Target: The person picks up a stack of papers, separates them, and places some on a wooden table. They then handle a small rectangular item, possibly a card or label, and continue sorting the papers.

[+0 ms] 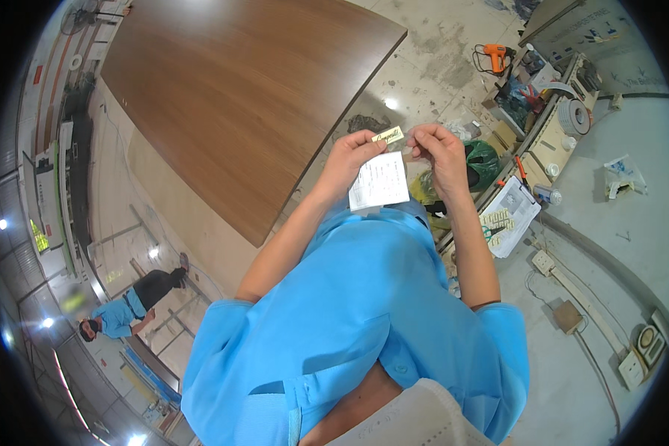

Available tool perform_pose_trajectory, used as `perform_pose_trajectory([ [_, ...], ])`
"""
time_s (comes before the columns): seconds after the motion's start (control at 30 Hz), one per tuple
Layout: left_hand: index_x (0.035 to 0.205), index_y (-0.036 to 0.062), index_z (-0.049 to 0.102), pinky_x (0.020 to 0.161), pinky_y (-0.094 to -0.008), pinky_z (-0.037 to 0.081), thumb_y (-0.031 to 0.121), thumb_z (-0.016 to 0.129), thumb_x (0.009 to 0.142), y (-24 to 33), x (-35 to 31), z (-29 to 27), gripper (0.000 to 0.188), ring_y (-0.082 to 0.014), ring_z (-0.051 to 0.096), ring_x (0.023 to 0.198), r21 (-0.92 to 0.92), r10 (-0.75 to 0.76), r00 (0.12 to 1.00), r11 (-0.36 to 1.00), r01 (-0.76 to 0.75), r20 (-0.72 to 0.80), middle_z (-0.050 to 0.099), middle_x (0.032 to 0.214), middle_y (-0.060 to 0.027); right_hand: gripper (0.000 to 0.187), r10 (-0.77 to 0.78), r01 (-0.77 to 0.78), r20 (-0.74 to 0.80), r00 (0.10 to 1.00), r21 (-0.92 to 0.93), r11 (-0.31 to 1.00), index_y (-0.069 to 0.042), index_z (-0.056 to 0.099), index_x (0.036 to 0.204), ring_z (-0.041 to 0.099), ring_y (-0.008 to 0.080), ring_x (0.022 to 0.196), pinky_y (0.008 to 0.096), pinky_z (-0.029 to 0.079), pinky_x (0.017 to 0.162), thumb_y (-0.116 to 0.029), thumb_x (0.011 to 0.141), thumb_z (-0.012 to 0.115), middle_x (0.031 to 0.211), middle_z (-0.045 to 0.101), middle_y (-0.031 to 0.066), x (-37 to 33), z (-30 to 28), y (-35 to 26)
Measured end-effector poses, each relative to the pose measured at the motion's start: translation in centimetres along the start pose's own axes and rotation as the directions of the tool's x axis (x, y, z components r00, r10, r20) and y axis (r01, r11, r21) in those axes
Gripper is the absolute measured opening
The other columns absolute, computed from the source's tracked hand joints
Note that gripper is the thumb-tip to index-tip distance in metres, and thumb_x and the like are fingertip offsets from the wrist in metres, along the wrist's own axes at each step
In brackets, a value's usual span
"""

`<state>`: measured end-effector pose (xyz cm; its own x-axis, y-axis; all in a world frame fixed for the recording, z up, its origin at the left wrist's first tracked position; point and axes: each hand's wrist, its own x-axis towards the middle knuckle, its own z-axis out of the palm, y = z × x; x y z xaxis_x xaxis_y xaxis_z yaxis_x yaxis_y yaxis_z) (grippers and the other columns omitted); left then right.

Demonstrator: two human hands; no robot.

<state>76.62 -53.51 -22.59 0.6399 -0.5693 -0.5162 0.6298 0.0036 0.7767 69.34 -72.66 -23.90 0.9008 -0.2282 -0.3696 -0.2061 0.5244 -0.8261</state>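
Just beyond the blue shirt (349, 290), near the brown desk (260, 97), the left hand (349, 157) pinches a small pale label (389, 135) above a white sheet (379, 183). The right hand (440, 151) has its fingertips drawn narrowly together beside it; whether they hold anything, I cannot tell. The label looks light, thin and easily creased, best gripped by its edges.

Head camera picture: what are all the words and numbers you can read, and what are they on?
I won't copy the words out, but here's where writing shows:
Small pale label in the left hand: dark, slanted lettering.
White paper just below it: rows of writing, too small to read.
Grey panel, upper right: lettering, partly blurred.
White sheet on the right: marks too small to read.
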Motion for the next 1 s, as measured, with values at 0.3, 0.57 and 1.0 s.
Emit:
perform_pose_trajectory([
  [0.3, 0.095, 0.0043, 0.065, 0.061, -0.0222, 0.051, 0.019, 0.063, 0.097, 0.0, 0.7, -0.2, 0.015, -0.0058, 0.064, 0.071, -0.088, 0.01, 0.999, 0.996, -0.015, -0.049, 0.068, 0.083, -0.0015, 0.014, 0.043, -0.041, 0.058, 0.997, -0.032, 0.999, 0.0, 0.069, 0.098, 0.058, 0.0079, 0.071, 0.0226, 0.048, 0.067, -0.013, 0.093, 0.066, 0.082, 0.067, 0.0036, 1.8, 0.2, 0.0],
  [0.57, 0.098, 0.003, 0.064, 0.066, -0.0249, 0.056, 0.02, 0.062, 0.098, 0.5, 0.7, 0.4, 0.017, -0.0093, 0.068, 0.077, -0.225, 0.014, 1.0, 0.974, -0.013, 0.004, 0.069, 0.087, -0.0043, 0.013, 0.038, -0.033, 0.115, 0.993, -0.046, 0.998, 0.0, 0.068, 0.097, 0.058, 0.0083, 0.071, 0.0238, 0.048, 0.067, -0.012, 0.093, 0.065, 0.081, 0.066, 0.0031, 2.1, 1.0, -0.1],
  [1.0, 0.11, -0.0004, 0.061, 0.073, -0.0306, 0.063, 0.014, 0.057, 0.098, 0.0, 0.9, -1.5, 0.019, -0.0186, 0.073, 0.087, -0.355, 0.011, 0.998, 0.935, 0.009, 0.055, 0.071, 0.099, -0.0135, 0.014, -0.041, 0.043, 0.134, 0.99, -0.013, 0.999, 0.001, 0.068, 0.099, 0.059, 0.0084, 0.072, 0.0238, 0.048, 0.068, -0.011, 0.092, 0.065, 0.082, 0.067, 0.0023, 2.0, 3.1, 1.0],
])
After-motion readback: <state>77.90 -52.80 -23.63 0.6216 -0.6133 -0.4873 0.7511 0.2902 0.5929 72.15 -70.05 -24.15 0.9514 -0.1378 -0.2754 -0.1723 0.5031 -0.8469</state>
